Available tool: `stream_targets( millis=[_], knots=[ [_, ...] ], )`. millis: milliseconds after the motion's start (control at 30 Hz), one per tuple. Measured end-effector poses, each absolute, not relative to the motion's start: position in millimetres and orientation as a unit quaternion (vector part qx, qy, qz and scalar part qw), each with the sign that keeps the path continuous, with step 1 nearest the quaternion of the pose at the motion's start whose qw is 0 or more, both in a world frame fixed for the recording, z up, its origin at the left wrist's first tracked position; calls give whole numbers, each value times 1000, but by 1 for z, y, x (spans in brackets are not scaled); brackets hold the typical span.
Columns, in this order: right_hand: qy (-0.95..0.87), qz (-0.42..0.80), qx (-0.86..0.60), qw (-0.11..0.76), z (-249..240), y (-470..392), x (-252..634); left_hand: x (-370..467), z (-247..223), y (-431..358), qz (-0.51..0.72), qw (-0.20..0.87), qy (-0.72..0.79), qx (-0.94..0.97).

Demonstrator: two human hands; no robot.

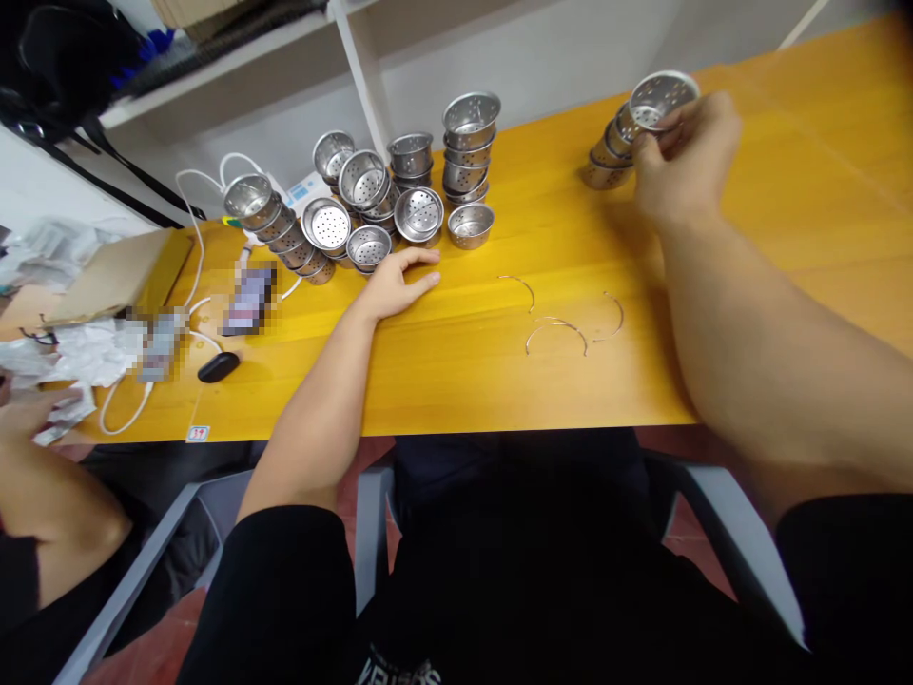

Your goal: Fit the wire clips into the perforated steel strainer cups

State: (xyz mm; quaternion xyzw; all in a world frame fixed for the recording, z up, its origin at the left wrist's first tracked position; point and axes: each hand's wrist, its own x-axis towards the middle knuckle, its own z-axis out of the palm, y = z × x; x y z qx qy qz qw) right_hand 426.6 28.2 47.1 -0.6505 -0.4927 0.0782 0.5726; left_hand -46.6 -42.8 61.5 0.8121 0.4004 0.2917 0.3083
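My right hand (689,162) is closed on the rim of a perforated metal cup (662,90) at the upper right. That cup sits at the top of a leaning stack of similar cups (605,164); I cannot tell whether it is lifted off them. My left hand (400,285) rests on the table with thumb and fingers apart, holding nothing. Just behind it stand a small perforated cup (369,247) and a wider cup (418,215). Between my hands lie several thin curved wires, among them a left wire (529,290) and a right wire (619,319).
More stacked cups (467,157) stand along the back of the yellow table (456,381). To the left are a phone (249,300) with white cables, a black oval object (218,367), a cardboard box (114,276) and plastic bags. Another person's arm (49,485) is at far left.
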Motion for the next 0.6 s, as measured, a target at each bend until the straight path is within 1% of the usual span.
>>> stream_targets(
  millis=[200,300,433,533,600],
  knots=[
    [-486,75,-655,574,52,25,418,-49,56,-36,314,320,407,796],
    [-487,66,-678,547,60,18,412,-51,54,-33,322,332,407,787],
    [-509,85,-678,524,68,6,410,-53,50,-27,340,340,418,771],
    [-514,91,-683,512,66,6,415,-55,45,-20,365,338,429,754],
    [-538,85,-686,482,62,9,420,-55,42,-16,378,326,437,748]
  ],
)
